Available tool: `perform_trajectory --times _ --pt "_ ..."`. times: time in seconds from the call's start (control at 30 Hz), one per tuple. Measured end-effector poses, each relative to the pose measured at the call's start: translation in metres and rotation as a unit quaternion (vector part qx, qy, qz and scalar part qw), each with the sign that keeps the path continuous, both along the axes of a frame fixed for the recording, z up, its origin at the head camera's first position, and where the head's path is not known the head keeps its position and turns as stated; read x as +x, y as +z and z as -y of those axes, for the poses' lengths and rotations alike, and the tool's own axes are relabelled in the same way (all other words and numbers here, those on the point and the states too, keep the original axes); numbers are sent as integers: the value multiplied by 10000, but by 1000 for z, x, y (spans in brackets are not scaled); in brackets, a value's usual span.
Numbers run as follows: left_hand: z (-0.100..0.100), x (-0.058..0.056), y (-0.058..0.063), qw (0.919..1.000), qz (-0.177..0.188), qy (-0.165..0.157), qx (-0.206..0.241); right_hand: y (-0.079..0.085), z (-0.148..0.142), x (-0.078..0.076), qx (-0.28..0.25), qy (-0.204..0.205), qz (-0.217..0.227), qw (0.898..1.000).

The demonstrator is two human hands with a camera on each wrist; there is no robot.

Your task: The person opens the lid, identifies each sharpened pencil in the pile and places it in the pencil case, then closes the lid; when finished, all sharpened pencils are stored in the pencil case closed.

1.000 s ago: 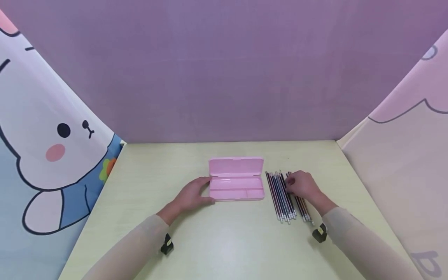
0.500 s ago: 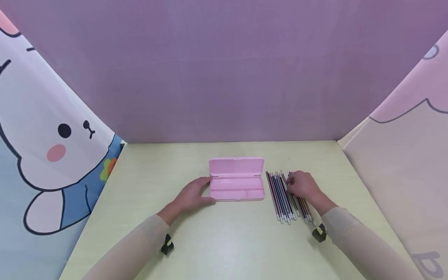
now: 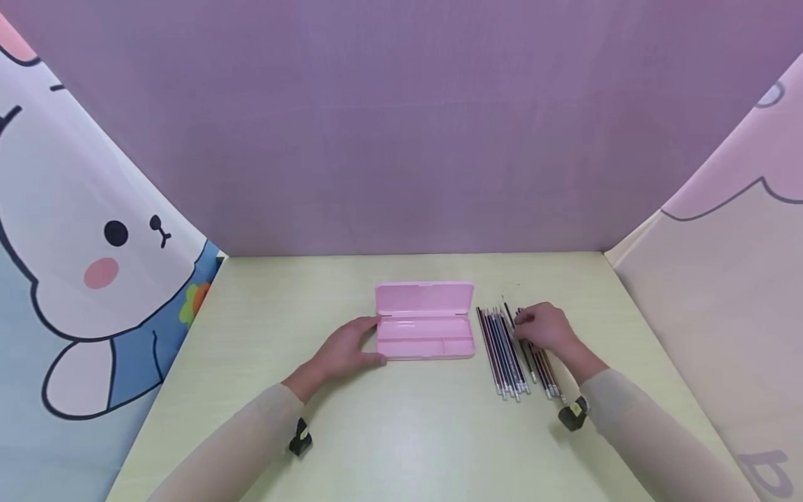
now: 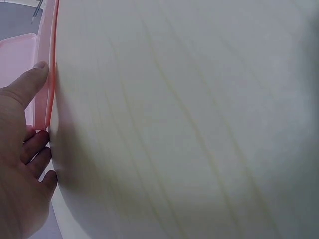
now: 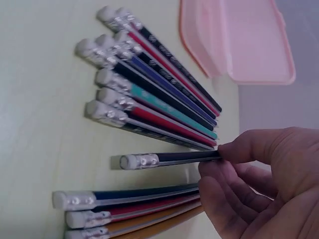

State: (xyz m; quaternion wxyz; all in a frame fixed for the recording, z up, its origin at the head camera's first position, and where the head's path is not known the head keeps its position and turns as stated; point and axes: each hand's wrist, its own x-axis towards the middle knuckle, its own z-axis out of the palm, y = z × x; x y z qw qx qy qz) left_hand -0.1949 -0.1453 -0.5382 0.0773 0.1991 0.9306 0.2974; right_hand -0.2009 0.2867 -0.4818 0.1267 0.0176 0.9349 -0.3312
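Purple wall point(image 3: 401, 125) across the back, filling the upper half of the head view. Left sheet point(image 3: 125, 293) printed with a white cartoon animal in blue; right sheet point(image 3: 728, 300) pale cream and pink with a dark outline. Between them, a pale wood-grain table point(image 3: 401, 439).

Left sleeve point(image 3: 232, 446) and right sleeve point(image 3: 659, 439), both light beige, reach in from the near edge.

Pencil case point(image 3: 410, 326), pink, lies mid-table, lid point(image 3: 424, 300) folded open on the far side. Inside: one long compartment at the back; in front of it a longer and a shorter one (the short one at the right end).

Larger row of pencils point(image 3: 504, 359) on the table just right of the case, side by side, white eraser ends toward the person. Smaller group point(image 3: 546, 375) farther right, partly under the right hand; three show in the right wrist view: dark, red, orange.

Left hand point(image 3: 341, 348) grasping the case's left end, thumb at the near corner, fingers along the side. Right hand point(image 3: 548, 329) above the smaller group, pinching one pencil between thumb and fingers. A small black box at each wrist.

Pinched pencil point(image 5: 187, 158): dark with a pale stripe, lying between the two groups, apart from both at its eraser end point(image 5: 130, 162). Whether that end touches the table, cannot tell.
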Motion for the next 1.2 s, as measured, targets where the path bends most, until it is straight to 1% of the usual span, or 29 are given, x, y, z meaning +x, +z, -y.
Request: perform_trajectory --times 0.13,0.23,0.33,0.5,0.67,0.77,0.93,1.07,1.2 --pt "1 0 0 10000 -19 -42 2 0 -4 0 -564 -231 45 9981" --pt "0 0 0 10000 -24 -54 26 -1 -7 0 -1075 -379 0 9935" --pt "0 0 -1 10000 7 -35 -7 -1 -10 1 -1474 -412 -100 9882" --pt "0 1 -1 10000 65 7 -26 3 -12 3 -1942 -296 -301 9800" --pt "1 2 -3 10000 48 29 -12 13 -12 5 -2384 -143 -440 9701" --pt "1 2 -4 10000 46 42 -7 20 -9 4 -2564 -78 -453 9655" --pt "1 2 -3 9999 89 68 22 34 -1 -2 -2661 107 -386 9631" --pt "1 2 -2 9999 136 76 62 43 9 -10 -2707 375 -356 9613" --pt "1 1 -2 9999 109 56 83 48 21 -21 -2751 705 -324 9583"
